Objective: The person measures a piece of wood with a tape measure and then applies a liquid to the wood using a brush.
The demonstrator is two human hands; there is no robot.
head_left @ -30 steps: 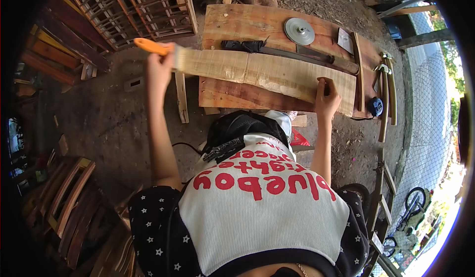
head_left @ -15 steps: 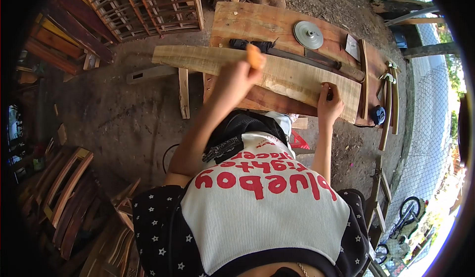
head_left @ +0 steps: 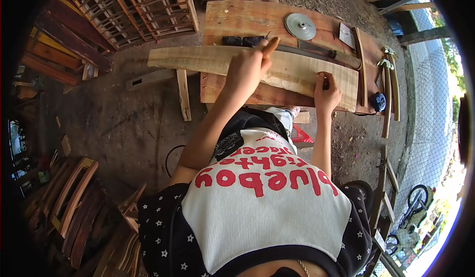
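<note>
A long, pale plank with one tapering end lies across the workbench. Over the middle of the plank, my left hand is closed round a short orange-brown handle. The handle sticks out beyond the thumb side, and whatever else belongs to it is hidden in the fist. My right hand rests on the plank near its wide end. Its fingers are curled with the tips close together, and anything between them is too small to make out.
On the bench beyond the plank are a grey metal disc, a black bundle and a long dark blade-like tool. A blue tape measure sits at the right edge, near curved wooden pieces. Curved slats are stacked lower left.
My left hand has shifted slightly right and away from me, and the handle in it now tilts to the right. My right hand keeps its place on the plank. The view has shifted slightly.
</note>
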